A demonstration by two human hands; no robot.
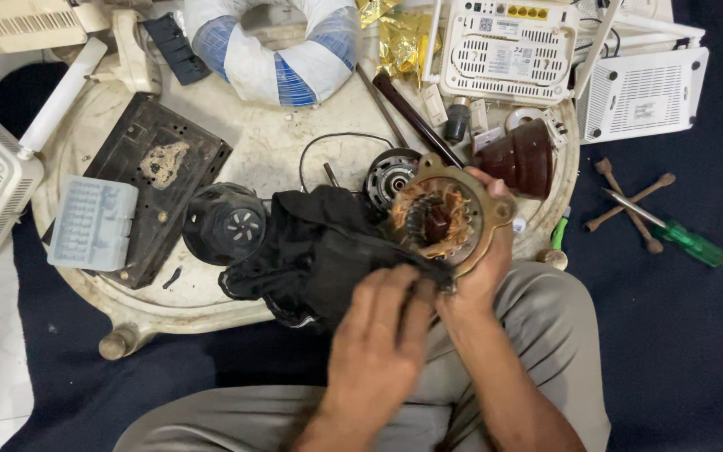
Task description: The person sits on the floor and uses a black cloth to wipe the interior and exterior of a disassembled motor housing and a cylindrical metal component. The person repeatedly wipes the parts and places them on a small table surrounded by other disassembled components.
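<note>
Above lap, motor stator [443,219] faces upward.

The motor stator [443,219] sits at the near edge of the round table [294,151], held from the right by the right hand [483,268]; the left hand [378,343] lies before it, on the cloth [320,251] that spreads to its left. Left of the cloth – a motor cap [226,223], then a flat plate [156,184] with a small box [92,223] on it. Behind lies a coil of wire [274,46]; off to the right, on the floor – a screwdriver [671,230].
</note>
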